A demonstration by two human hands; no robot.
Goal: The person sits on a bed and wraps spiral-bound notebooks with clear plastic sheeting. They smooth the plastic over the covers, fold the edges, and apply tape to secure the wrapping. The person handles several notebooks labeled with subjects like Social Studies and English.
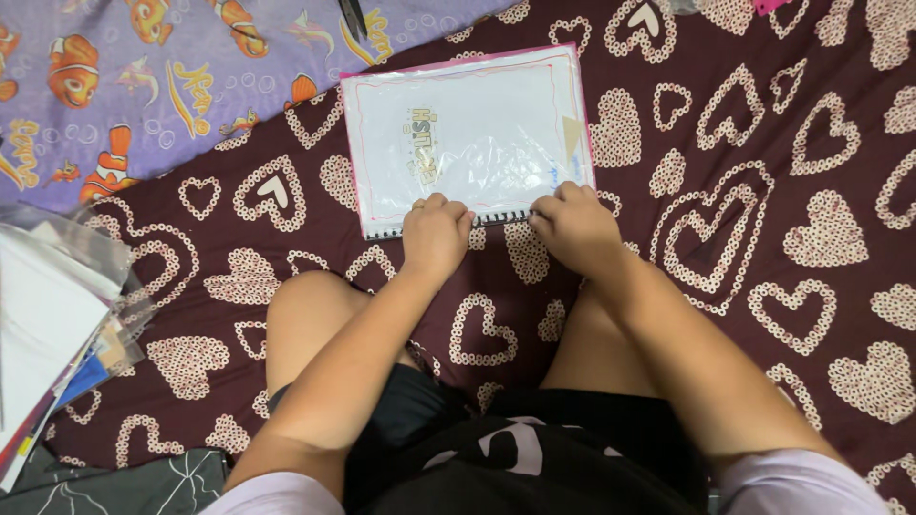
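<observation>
The booklet (468,133) lies flat on the heart-print sheet (763,238), ahead of the knees. Its spiral edge (496,218) is pinched by 2 curled hands, left (435,234) and right (575,226). The clear cover could be torn if pulled unevenly.

A rectangular cover label (426,143) with yellow and dark lettering sits under clear plastic on the white, pink-edged spiral notebook (515,114) at twelve o'clock.
</observation>
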